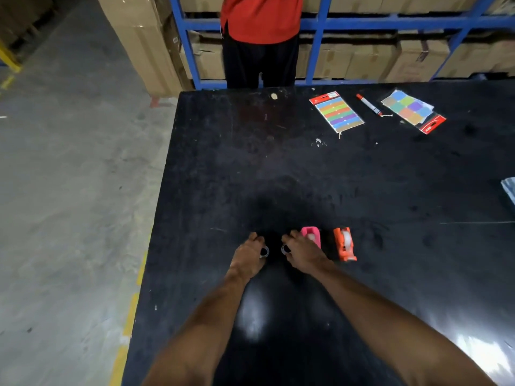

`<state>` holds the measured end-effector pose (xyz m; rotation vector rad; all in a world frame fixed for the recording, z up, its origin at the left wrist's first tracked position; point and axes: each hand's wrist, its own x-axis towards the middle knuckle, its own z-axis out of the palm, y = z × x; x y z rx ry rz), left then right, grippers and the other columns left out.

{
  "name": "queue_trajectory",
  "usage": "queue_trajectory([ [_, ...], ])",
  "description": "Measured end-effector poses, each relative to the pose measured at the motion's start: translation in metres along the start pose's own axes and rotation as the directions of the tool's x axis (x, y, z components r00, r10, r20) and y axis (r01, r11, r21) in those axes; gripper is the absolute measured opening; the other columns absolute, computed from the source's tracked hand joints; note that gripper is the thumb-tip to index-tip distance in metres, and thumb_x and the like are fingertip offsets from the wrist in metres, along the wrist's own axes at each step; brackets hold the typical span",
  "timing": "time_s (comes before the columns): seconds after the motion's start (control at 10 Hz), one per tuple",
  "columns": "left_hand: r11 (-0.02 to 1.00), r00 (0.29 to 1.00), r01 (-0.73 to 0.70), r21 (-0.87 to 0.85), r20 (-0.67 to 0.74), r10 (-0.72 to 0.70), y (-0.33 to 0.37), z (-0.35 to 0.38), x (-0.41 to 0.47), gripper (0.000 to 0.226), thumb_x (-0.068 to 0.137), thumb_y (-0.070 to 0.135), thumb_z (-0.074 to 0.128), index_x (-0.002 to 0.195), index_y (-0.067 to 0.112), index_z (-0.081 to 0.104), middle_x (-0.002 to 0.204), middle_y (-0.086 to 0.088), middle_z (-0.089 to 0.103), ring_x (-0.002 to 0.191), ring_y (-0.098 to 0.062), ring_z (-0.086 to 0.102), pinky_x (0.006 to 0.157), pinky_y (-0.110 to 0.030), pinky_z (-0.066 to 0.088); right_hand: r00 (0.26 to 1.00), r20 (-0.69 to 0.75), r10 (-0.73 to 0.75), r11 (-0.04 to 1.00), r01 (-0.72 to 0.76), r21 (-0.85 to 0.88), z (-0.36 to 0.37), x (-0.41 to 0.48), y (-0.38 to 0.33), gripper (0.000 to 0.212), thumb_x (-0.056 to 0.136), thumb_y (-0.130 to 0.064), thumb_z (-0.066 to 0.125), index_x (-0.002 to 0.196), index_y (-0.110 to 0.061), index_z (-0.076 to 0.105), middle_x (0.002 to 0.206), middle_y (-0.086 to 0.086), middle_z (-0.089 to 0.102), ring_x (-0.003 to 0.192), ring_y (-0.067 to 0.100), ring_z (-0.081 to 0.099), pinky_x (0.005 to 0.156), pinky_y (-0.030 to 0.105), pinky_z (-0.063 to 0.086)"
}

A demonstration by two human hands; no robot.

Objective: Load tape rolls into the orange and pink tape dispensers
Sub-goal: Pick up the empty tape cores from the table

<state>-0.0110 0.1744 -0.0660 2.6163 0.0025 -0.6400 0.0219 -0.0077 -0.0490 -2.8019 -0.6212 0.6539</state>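
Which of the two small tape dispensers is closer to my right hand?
The pink plastic tape dispenser: it sits right against the right hand, while the orange plastic tape dispenser stands apart, farther right.

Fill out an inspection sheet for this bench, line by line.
Surface: black table, scuffed, glare near the front edge.
Job's things: pink dispenser and orange dispenser side by side, each with a pale roll visible inside.
Clutter: two colour sticker packs, red marker.
Grippers: left hand and right hand each pinch a small ring-shaped piece.
Cables: nothing seen.
Surroundings: person in red top, blue rack, cartons.
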Motion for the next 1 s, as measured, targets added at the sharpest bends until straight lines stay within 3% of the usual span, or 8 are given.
queue_trajectory([
  [0.2, 0.996, 0.999, 0.046, -0.071, 0.012, -0.046, -0.006, 0.021, 0.021, 0.073, 0.091, 0.020, 0.063, 0.153, 0.014, 0.027, 0.163, -0.013, 0.019, 0.151, -0.025, 0.020, 0.122, -0.030, 0.021, 0.996, 0.045, 0.080, 0.993, -0.076, -0.086, 0.007, 0.012, -0.009, 0.050, 0.088, -0.008, 0.060, 0.136, -0.010, 0.049, 0.138, 0.014, 0.045, 0.119, 0.035, 0.054, 0.091, 0.042, 0.047],
  [0.5, 0.993, 0.996, 0.086, -0.075, 0.025, -0.085, 0.001, 0.015, 0.016, 0.074, 0.092, 0.016, 0.061, 0.154, 0.018, 0.022, 0.164, -0.013, 0.016, 0.151, -0.027, 0.021, 0.122, -0.033, 0.024, 0.995, 0.074, 0.069, 0.993, -0.062, -0.096, 0.006, 0.014, -0.009, 0.061, 0.085, -0.004, 0.062, 0.142, -0.010, 0.042, 0.141, 0.016, 0.042, 0.119, 0.036, 0.056, 0.093, 0.043, 0.049],
  [0.6, 0.998, 0.998, 0.062, 0.010, -0.007, -0.062, 0.011, 0.008, 0.001, 0.070, 0.091, 0.004, 0.055, 0.152, 0.020, 0.024, 0.162, -0.010, 0.012, 0.145, -0.032, 0.026, 0.114, -0.042, 0.038, 0.997, 0.070, 0.039, 0.995, -0.033, -0.090, 0.001, 0.004, -0.008, 0.058, 0.083, -0.004, 0.062, 0.139, -0.008, 0.046, 0.139, 0.016, 0.045, 0.121, 0.037, 0.052, 0.095, 0.043, 0.047],
  [0.7, 0.993, 0.997, 0.034, 0.116, -0.079, -0.025, 0.022, 0.004, -0.015, 0.073, 0.085, 0.007, 0.058, 0.149, 0.025, 0.026, 0.157, -0.004, 0.018, 0.142, -0.031, 0.027, 0.110, -0.052, 0.038, 1.000, 0.015, 0.009, 0.999, -0.008, -0.036, -0.011, -0.015, 0.000, 0.050, 0.087, -0.016, 0.062, 0.135, -0.008, 0.049, 0.136, 0.014, 0.049, 0.120, 0.035, 0.053, 0.094, 0.041, 0.049],
  [0.8, 0.986, 0.994, -0.012, 0.166, -0.106, 0.030, 0.029, 0.000, -0.031, 0.074, 0.083, 0.020, 0.062, 0.148, 0.026, 0.028, 0.154, 0.000, 0.023, 0.141, -0.027, 0.027, 0.114, -0.051, 0.031, 0.998, -0.067, -0.006, 0.999, 0.004, -0.033, -0.023, -0.037, 0.008, 0.047, 0.091, -0.027, 0.059, 0.134, -0.011, 0.048, 0.134, 0.012, 0.052, 0.118, 0.034, 0.056, 0.087, 0.042, 0.053],
  [0.9, 0.976, 0.986, -0.088, 0.199, -0.120, 0.113, 0.035, -0.005, -0.050, 0.072, 0.086, 0.023, 0.056, 0.152, 0.027, 0.027, 0.158, 0.004, 0.024, 0.149, -0.024, 0.017, 0.119, -0.047, 0.023, 0.986, -0.149, -0.073, 0.988, 0.052, -0.143, -0.029, -0.068, 0.029, 0.048, 0.092, -0.031, 0.054, 0.136, -0.013, 0.051, 0.127, 0.012, 0.059, 0.109, 0.033, 0.062, 0.087, 0.043, 0.053],
  [1.0, 0.970, 0.962, -0.187, 0.156, -0.173, 0.213, 0.037, 0.003, -0.071, 0.066, 0.086, 0.017, 0.054, 0.149, 0.024, 0.036, 0.154, 0.002, 0.034, 0.142, -0.023, 0.033, 0.113, -0.041, 0.036, 0.960, -0.249, -0.130, 0.980, 0.087, -0.177, -0.013, -0.094, 0.054, 0.043, 0.088, -0.033, 0.051, 0.126, -0.016, 0.059, 0.113, 0.007, 0.065, 0.101, 0.029, 0.064, 0.099, 0.044, 0.047],
])
